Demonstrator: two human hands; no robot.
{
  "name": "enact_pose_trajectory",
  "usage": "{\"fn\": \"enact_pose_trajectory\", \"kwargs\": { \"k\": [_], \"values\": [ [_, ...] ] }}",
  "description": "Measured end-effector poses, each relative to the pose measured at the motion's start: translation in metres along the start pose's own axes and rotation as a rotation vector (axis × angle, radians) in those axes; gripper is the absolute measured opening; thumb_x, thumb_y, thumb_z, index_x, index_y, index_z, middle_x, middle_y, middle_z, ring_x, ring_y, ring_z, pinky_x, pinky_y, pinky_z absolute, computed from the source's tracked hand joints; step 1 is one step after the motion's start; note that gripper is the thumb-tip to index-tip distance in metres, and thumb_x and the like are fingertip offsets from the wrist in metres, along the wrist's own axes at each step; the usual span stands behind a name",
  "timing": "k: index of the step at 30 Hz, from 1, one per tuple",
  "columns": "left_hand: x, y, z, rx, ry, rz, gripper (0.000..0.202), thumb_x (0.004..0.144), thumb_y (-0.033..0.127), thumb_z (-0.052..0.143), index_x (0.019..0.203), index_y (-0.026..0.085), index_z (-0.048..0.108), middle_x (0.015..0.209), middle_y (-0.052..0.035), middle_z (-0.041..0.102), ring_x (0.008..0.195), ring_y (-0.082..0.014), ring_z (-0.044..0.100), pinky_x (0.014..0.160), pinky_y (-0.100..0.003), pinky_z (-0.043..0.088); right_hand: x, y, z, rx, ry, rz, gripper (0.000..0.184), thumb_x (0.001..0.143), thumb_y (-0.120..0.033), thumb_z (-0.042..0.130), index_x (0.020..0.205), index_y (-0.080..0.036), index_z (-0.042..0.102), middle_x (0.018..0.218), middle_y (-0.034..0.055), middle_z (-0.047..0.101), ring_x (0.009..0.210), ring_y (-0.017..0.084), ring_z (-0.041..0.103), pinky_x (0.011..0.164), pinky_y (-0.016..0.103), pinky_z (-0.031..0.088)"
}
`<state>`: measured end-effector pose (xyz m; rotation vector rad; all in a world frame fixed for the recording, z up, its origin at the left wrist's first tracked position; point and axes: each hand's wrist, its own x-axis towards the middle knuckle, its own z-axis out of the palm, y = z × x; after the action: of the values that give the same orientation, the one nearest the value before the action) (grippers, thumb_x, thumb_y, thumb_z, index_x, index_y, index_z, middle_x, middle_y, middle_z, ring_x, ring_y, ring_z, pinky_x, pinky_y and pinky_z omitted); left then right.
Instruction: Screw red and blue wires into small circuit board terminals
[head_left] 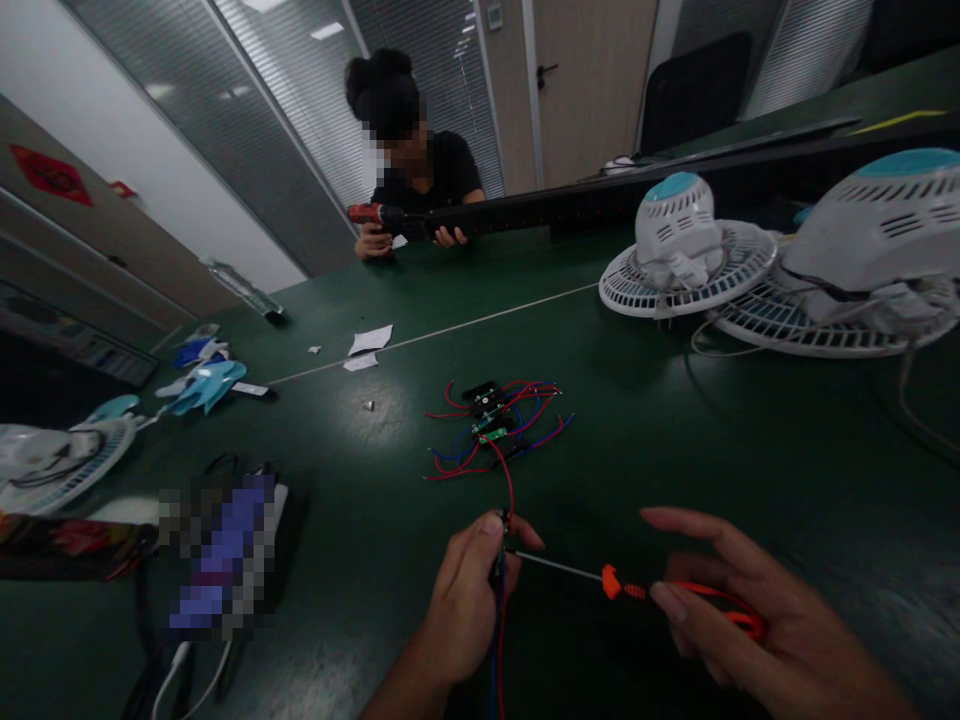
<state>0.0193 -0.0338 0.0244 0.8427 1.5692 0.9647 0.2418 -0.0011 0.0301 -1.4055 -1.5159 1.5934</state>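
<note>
My left hand (469,590) pinches a small dark circuit module (505,522) on edge, largely hidden by the fingers. A red wire (511,480) arcs up from it, and red and blue wires (498,650) hang down below. In my right hand (750,600) is a screwdriver (634,591) with an orange and black handle; thumb and fingers hold the handle while the index finger is stretched away. The thin shaft runs left, its tip at the module by my left fingertips. Just beyond lies a cluster of similar modules (491,410) with red and blue leads.
White fan heads (682,250) lie at the right. At left are a bottle (244,290), blue plastic pieces (202,385) and a blurred purple object (225,560). Paper scraps (370,340) and a small metal bit (368,405) lie mid-table. Across, a co-worker (427,170) holds a red-black power drill (367,213).
</note>
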Motion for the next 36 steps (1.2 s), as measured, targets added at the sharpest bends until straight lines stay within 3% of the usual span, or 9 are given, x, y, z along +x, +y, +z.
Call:
{"fn": "enact_pose_trajectory", "kwargs": {
  "k": [8,11,17,29,36],
  "values": [
    [0.000,-0.001,0.001,-0.007,0.013,-0.013,0.054,0.089,0.055,0.034,0.080,0.013,0.066,0.046,0.0063,0.034,0.044,-0.0105,0.029,0.046,-0.025,0.022,0.002,0.013,-0.004,-0.007,-0.046,0.005,0.049,0.084,-0.055,0.056,0.122,-0.025,0.049,0.066,-0.0032,0.061,0.053,0.015,0.055,0.048,0.025,0.046],
    [0.000,-0.002,0.001,0.027,0.016,0.002,0.054,0.091,0.053,0.032,0.082,0.013,0.066,0.047,0.0059,0.036,0.045,-0.0107,0.031,0.047,-0.025,0.024,0.001,0.017,-0.004,0.053,-0.067,0.070,0.050,0.085,-0.059,0.052,0.124,-0.026,0.049,0.065,-0.0033,0.060,0.054,0.014,0.056,0.047,0.023,0.046],
    [0.000,-0.004,0.000,0.024,0.002,0.004,0.054,0.093,0.051,0.030,0.083,0.013,0.067,0.046,0.0061,0.035,0.044,-0.0106,0.029,0.046,-0.025,0.022,0.001,0.014,-0.004,0.070,-0.139,0.229,0.071,0.083,-0.073,0.034,0.132,-0.022,0.043,0.050,-0.0046,0.056,0.045,0.015,0.055,0.040,0.022,0.040],
    [-0.001,-0.004,-0.001,0.002,-0.004,0.004,0.054,0.092,0.052,0.031,0.082,0.013,0.066,0.047,0.0060,0.034,0.044,-0.0103,0.030,0.046,-0.025,0.023,0.001,0.023,-0.004,-0.052,-0.132,-0.036,0.040,0.094,-0.053,0.041,0.124,-0.028,0.049,0.051,-0.0066,0.055,0.042,0.011,0.050,0.036,0.020,0.035],
    [0.000,-0.005,0.000,0.020,0.016,0.005,0.053,0.093,0.051,0.031,0.082,0.013,0.067,0.048,0.0052,0.037,0.045,-0.0104,0.032,0.047,-0.025,0.024,0.000,0.022,-0.004,-0.030,-0.122,-0.023,0.042,0.091,-0.053,0.046,0.125,-0.028,0.049,0.054,-0.0054,0.058,0.044,0.012,0.054,0.038,0.020,0.042]
  ]
}}
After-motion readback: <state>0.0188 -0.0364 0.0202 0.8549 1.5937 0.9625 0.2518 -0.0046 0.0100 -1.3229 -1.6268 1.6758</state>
